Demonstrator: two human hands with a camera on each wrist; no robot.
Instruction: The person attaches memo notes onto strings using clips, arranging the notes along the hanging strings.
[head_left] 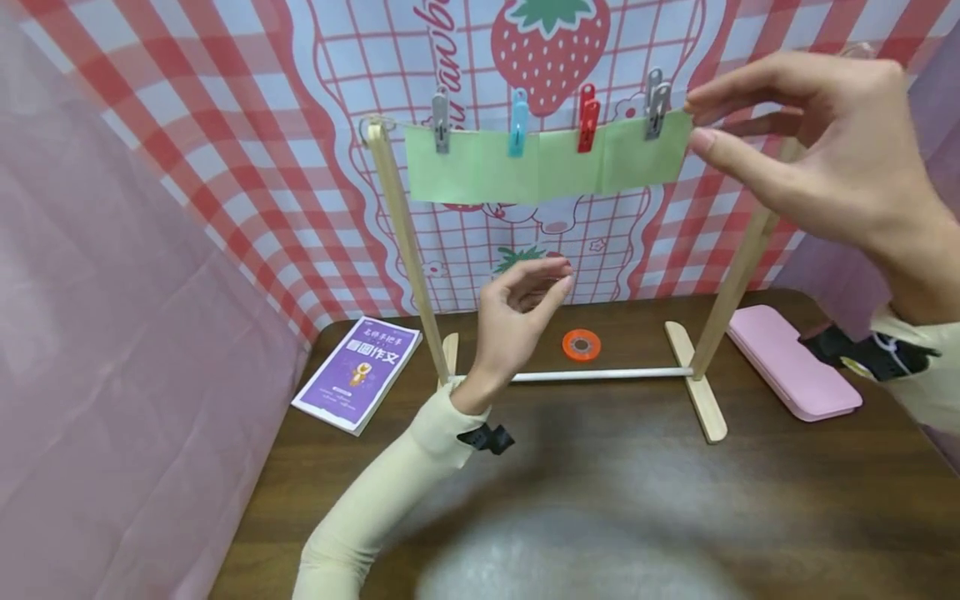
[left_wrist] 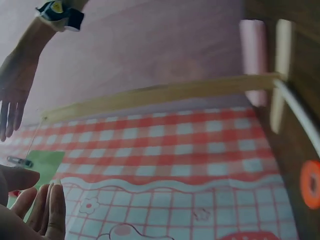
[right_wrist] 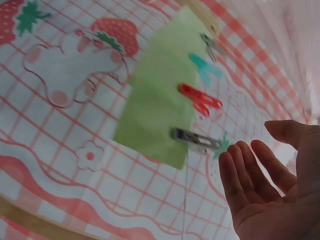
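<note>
Green paper sheets [head_left: 510, 179] hang in an overlapping row from a string on a wooden frame [head_left: 405, 233]. Along their top edge sit a left grey clip [head_left: 441, 125], a blue clip [head_left: 518, 125], a red clip [head_left: 588, 125] and a right grey clip [head_left: 657, 112]. My right hand [head_left: 840, 150] is nearest the row's right end; the right wrist view shows this hand [right_wrist: 270, 185] apart from the right grey clip [right_wrist: 197, 140], thumb and fingers spread. Below the row my left hand [head_left: 517, 312] hovers with loosely bent fingers, nothing visible in it.
On the wooden table [head_left: 525, 500] a purple book [head_left: 360, 371] lies left of the frame and a pink case [head_left: 795, 362] right. An orange ring-shaped roll [head_left: 581, 344] lies behind the frame's white crossbar [head_left: 600, 375]. A strawberry-print cloth [head_left: 352, 192] hangs behind.
</note>
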